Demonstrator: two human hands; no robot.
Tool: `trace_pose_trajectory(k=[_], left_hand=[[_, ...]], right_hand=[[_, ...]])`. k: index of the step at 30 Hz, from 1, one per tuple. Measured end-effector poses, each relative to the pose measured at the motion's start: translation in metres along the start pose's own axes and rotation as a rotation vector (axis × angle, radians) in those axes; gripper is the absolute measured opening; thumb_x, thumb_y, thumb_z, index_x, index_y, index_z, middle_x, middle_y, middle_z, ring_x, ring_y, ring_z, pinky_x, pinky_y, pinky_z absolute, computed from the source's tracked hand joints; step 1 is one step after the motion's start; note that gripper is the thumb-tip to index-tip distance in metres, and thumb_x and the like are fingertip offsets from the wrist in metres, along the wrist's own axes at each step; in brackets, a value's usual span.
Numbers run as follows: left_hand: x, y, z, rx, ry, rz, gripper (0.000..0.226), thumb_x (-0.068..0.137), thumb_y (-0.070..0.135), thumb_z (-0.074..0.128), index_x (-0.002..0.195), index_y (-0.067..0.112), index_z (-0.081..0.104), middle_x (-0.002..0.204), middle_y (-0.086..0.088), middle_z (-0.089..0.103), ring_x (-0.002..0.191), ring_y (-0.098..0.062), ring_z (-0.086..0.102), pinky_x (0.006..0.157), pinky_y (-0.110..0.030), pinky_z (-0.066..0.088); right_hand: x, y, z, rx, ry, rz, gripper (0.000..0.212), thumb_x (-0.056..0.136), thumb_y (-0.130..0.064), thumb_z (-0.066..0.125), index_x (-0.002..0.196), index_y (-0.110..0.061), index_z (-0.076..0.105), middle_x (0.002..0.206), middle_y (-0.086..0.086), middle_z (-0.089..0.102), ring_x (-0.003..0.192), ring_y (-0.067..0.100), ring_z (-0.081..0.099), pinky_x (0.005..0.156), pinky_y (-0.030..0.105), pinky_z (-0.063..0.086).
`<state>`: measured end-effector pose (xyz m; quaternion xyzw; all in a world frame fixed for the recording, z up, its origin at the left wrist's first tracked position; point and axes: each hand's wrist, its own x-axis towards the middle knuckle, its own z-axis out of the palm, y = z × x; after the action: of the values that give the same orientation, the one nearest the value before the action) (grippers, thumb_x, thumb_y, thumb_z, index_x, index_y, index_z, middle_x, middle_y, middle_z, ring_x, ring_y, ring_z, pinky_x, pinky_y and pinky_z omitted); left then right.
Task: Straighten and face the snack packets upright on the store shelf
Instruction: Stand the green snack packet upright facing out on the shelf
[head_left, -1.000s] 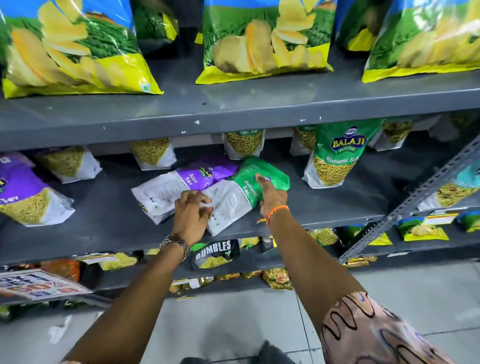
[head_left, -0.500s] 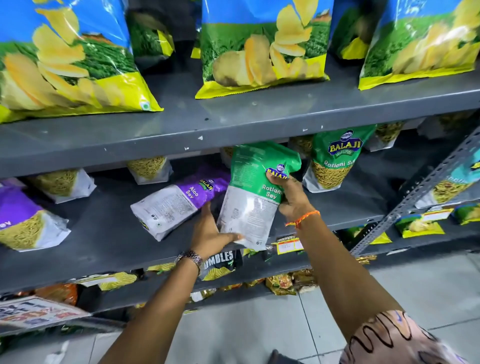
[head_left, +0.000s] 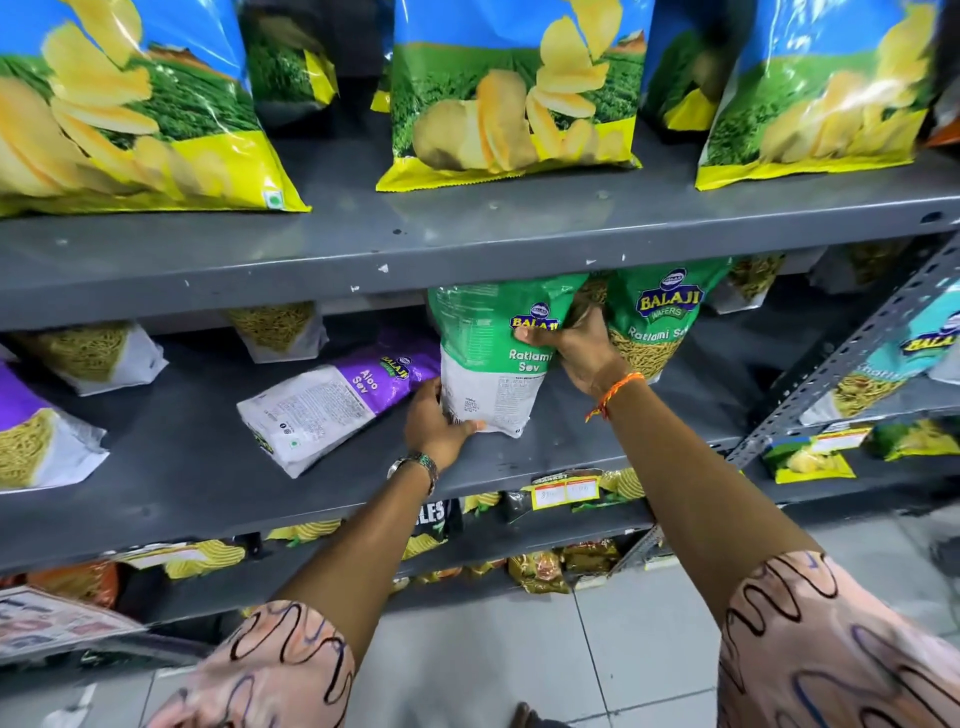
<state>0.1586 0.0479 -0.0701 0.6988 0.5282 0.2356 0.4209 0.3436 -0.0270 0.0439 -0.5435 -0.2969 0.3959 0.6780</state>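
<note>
A green Ratlami Sev packet (head_left: 488, 358) stands upright on the grey middle shelf (head_left: 197, 467), its printed back side toward me. My left hand (head_left: 434, 423) grips its lower left corner. My right hand (head_left: 576, 348) holds its upper right edge. A purple Aloo Sev packet (head_left: 337, 397) lies flat and slanted just to the left, back side up. Another green Ratlami Sev packet (head_left: 660, 322) stands upright and front-facing right behind my right hand.
Large blue and yellow chip bags (head_left: 511, 98) fill the upper shelf. Several sev packets (head_left: 275, 330) stand at the back of the middle shelf, with a purple one (head_left: 36, 436) at far left. A perforated slanted upright (head_left: 852, 348) crosses at the right. Lower shelves hold small packets.
The green Ratlami Sev packet was lying flat on the shelf; both hands lifted it and stood it upright, farther back beside the other green packet. The camera moved closer.
</note>
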Motion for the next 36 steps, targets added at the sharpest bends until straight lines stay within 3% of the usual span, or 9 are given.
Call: trace_pose_trajectory(k=[4, 7, 9, 15, 20, 22, 25, 29, 36], left_hand=[[-0.035, 0.025, -0.003, -0.028, 0.135, -0.044, 0.078, 0.069, 0.019, 0.084, 0.136, 0.009, 0.046, 0.143, -0.019, 0.04, 0.119, -0.038, 0.058, 0.105, -0.044, 0.049], [-0.061, 0.043, 0.004, -0.202, 0.128, -0.05, 0.068, 0.075, 0.02, 0.08, 0.13, 0.001, 0.044, 0.138, -0.014, 0.038, 0.121, -0.01, 0.053, 0.104, -0.026, 0.046], [-0.069, 0.054, 0.013, -0.312, 0.075, -0.046, 0.084, 0.065, 0.023, 0.082, 0.134, 0.005, 0.037, 0.134, -0.007, 0.035, 0.119, -0.002, 0.047, 0.104, -0.018, 0.041], [-0.052, 0.067, 0.024, -0.149, 0.009, 0.006, 0.14, 0.037, 0.024, 0.097, 0.151, 0.027, 0.016, 0.147, -0.007, 0.035, 0.135, -0.027, 0.042, 0.112, -0.039, 0.041], [-0.009, 0.052, 0.015, -0.163, -0.021, 0.102, 0.099, 0.028, 0.04, 0.093, 0.119, 0.03, 0.055, 0.119, -0.002, 0.063, 0.107, -0.021, 0.063, 0.095, -0.04, 0.056], [0.002, 0.049, 0.0, -0.068, -0.031, 0.126, 0.097, 0.03, 0.032, 0.091, 0.121, 0.019, 0.059, 0.121, -0.005, 0.05, 0.11, -0.022, 0.054, 0.103, -0.027, 0.046], [0.013, 0.04, -0.019, -0.061, -0.078, 0.112, 0.099, 0.027, 0.032, 0.097, 0.118, 0.028, 0.058, 0.125, -0.004, 0.065, 0.113, -0.026, 0.065, 0.102, -0.042, 0.053], [0.016, 0.041, -0.031, 0.061, -0.017, 0.11, 0.096, 0.041, 0.017, 0.099, 0.125, 0.014, 0.051, 0.119, -0.007, 0.072, 0.107, -0.027, 0.068, 0.093, -0.04, 0.057], [0.036, 0.054, -0.041, 0.284, 0.004, 0.148, 0.071, 0.044, 0.024, 0.099, 0.106, 0.003, 0.071, 0.114, -0.018, 0.071, 0.109, -0.036, 0.063, 0.086, -0.033, 0.05]], right_hand=[[-0.004, -0.001, -0.006, 0.007, -0.062, -0.018, 0.071, 0.059, 0.004, 0.084, 0.121, 0.017, 0.053, 0.129, 0.036, 0.059, 0.118, 0.048, 0.061, 0.099, 0.056, 0.052], [-0.007, 0.001, -0.008, -0.037, -0.073, -0.004, 0.057, 0.07, 0.006, 0.078, 0.123, 0.011, 0.055, 0.13, 0.033, 0.06, 0.12, 0.044, 0.061, 0.102, 0.053, 0.051], [-0.012, 0.006, -0.009, -0.055, -0.062, 0.013, 0.042, 0.079, 0.01, 0.071, 0.12, 0.005, 0.06, 0.123, 0.029, 0.065, 0.113, 0.039, 0.064, 0.101, 0.054, 0.052], [-0.04, 0.014, 0.013, 0.02, 0.048, -0.041, 0.037, 0.079, 0.008, 0.072, 0.114, -0.003, 0.064, 0.107, 0.014, 0.074, 0.102, 0.031, 0.069, 0.097, 0.057, 0.054], [-0.057, 0.002, 0.025, 0.013, -0.097, 0.154, 0.063, 0.077, 0.001, 0.077, 0.132, -0.011, 0.047, 0.13, 0.008, 0.063, 0.108, 0.026, 0.07, 0.086, 0.048, 0.06], [-0.045, -0.003, 0.005, -0.042, -0.077, 0.165, 0.065, 0.077, -0.002, 0.078, 0.134, -0.01, 0.048, 0.134, 0.01, 0.06, 0.115, 0.029, 0.067, 0.09, 0.049, 0.057], [-0.014, 0.002, -0.029, -0.171, 0.071, 0.133, 0.074, 0.074, 0.006, 0.078, 0.139, -0.004, 0.044, 0.14, 0.021, 0.053, 0.122, 0.033, 0.058, 0.095, 0.041, 0.053], [0.015, 0.025, -0.047, -0.439, -0.091, 0.171, 0.091, 0.071, 0.009, 0.08, 0.148, -0.008, 0.034, 0.145, 0.016, 0.048, 0.133, 0.031, 0.047, 0.102, 0.039, 0.047], [0.02, 0.064, -0.033, -0.406, -0.205, 0.136, 0.058, 0.08, 0.013, 0.07, 0.131, -0.002, 0.047, 0.132, 0.023, 0.061, 0.113, 0.029, 0.061, 0.082, 0.021, 0.06]])
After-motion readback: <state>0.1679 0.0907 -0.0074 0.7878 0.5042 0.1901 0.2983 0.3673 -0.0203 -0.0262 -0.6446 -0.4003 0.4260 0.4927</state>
